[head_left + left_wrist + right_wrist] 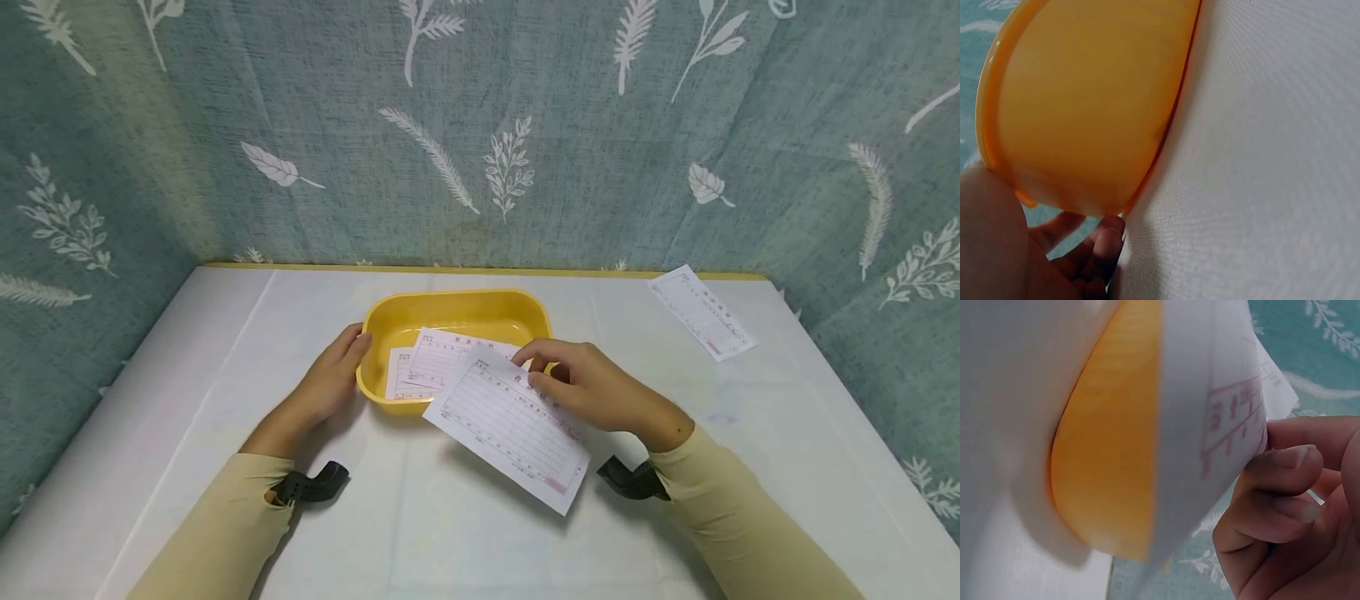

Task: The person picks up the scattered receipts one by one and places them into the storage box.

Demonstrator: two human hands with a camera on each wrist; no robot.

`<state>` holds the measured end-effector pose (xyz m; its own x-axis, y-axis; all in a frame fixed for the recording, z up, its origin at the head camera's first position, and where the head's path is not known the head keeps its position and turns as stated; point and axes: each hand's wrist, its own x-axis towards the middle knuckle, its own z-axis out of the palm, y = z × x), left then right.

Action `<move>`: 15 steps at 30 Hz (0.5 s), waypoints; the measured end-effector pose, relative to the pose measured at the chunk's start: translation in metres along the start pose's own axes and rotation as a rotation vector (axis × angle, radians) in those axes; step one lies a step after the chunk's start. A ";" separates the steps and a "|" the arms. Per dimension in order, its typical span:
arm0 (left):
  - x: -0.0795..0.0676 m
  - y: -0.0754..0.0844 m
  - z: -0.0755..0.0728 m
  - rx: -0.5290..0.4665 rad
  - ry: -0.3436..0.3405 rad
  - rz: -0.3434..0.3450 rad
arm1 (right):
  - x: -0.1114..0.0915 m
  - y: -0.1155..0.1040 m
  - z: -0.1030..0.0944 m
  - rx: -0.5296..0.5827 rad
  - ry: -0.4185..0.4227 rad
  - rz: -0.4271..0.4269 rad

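A yellow plastic basin (454, 305) sits on the table, with printed receipt slips (442, 354) lying inside it. My left hand (326, 377) holds the basin's left end. In the left wrist view the thumb is at the rim of the basin (1085, 106), and the fingers are curled low by its outer wall. My right hand (600, 387) pinches the upper edge of another receipt slip (510, 433) with red print. This slip hangs tilted over the basin's front right rim, covering part of the other slips. The right wrist view shows the pinched slip (1229, 419) bending in front of the basin (1104, 444).
One more receipt slip (703, 312) lies at the back right of the white table (225, 375). A green leaf-patterned curtain (480, 150) hangs behind and at both sides. Dark straps (318, 483) stick out at the wrists.
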<state>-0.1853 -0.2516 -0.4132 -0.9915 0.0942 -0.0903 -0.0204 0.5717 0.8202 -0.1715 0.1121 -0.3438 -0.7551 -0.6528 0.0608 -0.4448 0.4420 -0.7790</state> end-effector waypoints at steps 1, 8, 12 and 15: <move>0.000 0.000 0.001 0.002 -0.004 -0.004 | 0.001 0.001 0.001 0.005 -0.001 0.005; 0.003 0.004 0.004 0.004 -0.004 0.007 | 0.005 0.009 0.003 0.029 0.027 0.060; 0.002 0.005 0.002 0.002 -0.008 0.004 | 0.007 0.014 0.005 0.050 0.023 0.061; 0.002 0.004 -0.001 -0.006 -0.007 0.015 | 0.009 0.015 0.005 0.051 0.026 0.064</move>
<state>-0.1877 -0.2494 -0.4096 -0.9907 0.1087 -0.0818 -0.0062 0.5650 0.8251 -0.1822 0.1100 -0.3586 -0.7939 -0.6075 0.0253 -0.3701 0.4499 -0.8128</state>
